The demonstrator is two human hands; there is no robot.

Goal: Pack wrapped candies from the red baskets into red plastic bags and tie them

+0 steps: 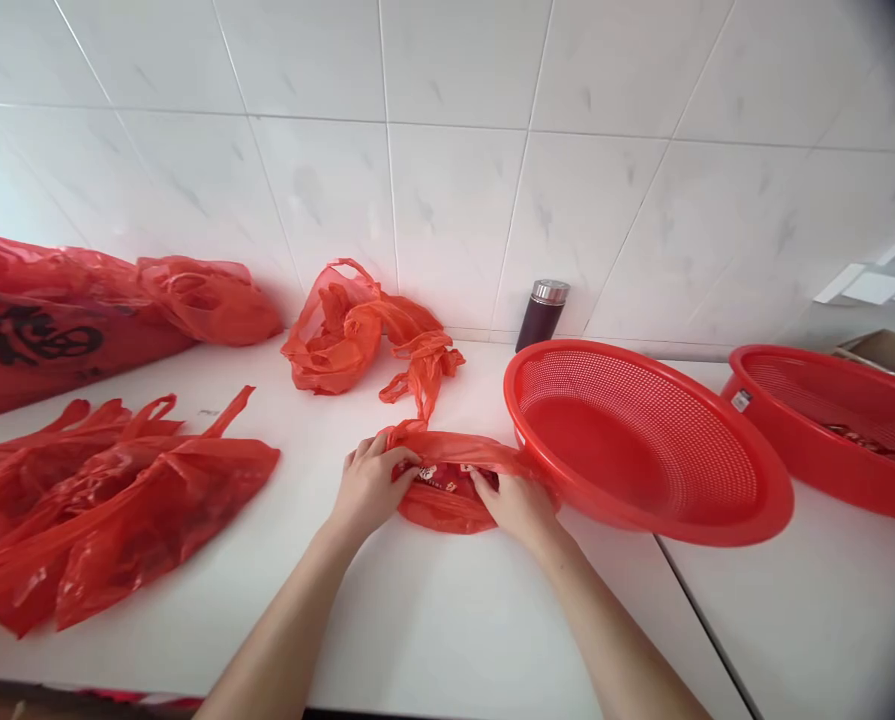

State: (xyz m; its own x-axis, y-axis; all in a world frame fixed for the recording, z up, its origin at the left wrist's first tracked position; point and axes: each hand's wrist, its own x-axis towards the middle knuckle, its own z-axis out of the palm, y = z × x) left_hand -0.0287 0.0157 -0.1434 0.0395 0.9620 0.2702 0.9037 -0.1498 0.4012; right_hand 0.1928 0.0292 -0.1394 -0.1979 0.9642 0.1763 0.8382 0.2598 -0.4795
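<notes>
Counter (432,620) of white held a wide red colander (642,440) just beside, at 3 o'clock of, a small red plastic bag (439,515), thin, glossy and crumpled. Left hand (368,490) pinched the bag's open mouth at 9 o'clock, right hand (522,510) at 3 o'clock. Inside lay small red packets (439,478) printed white.

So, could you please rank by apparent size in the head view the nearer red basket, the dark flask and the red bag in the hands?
1. Round red perforated plastic basket, clearly largest.
2. Small red plastic bag, held by left hand and right hand.
3. Dark cylindrical silver-capped flask, smallest, though farthest back.
</notes>
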